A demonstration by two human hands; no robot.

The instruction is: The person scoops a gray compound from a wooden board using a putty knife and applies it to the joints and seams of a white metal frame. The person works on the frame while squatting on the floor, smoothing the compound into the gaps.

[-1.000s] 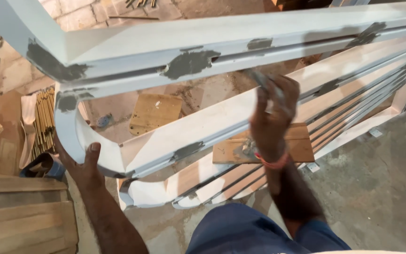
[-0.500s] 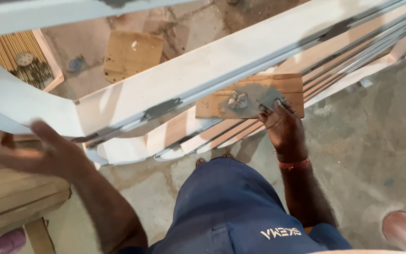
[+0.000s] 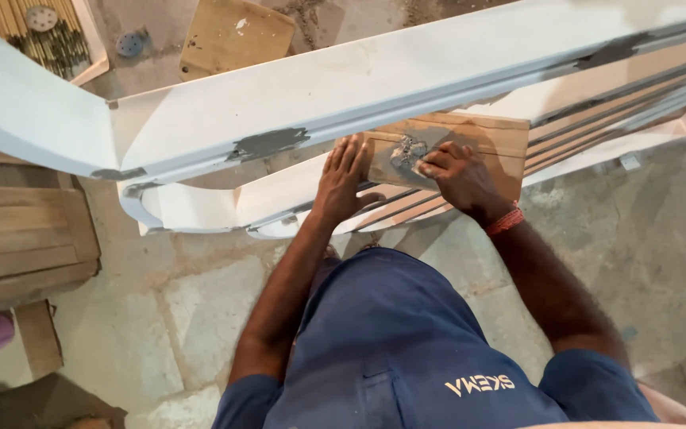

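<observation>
Two hands meet at a small wooden board [image 3: 470,143] carrying a dab of grey filler [image 3: 408,151], perched on the lower rails of a white-painted frame [image 3: 343,87]. The board looks liable to tip or slide off the slats if pressed unevenly. The left hand [image 3: 341,179] lies flat, fingers spread, steadying its edge. The right hand [image 3: 458,179] curls fingertips-down into the filler; whether it pinches a tool cannot be told.

Looking like a woodworking or furniture-finishing shop: white-primed wooden frame [image 3: 375,79] with grey filler patches [image 3: 267,143] running across the top, bare timber pieces [image 3: 21,238] lying at left, sticks [image 3: 29,36] sitting upper left, rough stone floor [image 3: 160,318].
</observation>
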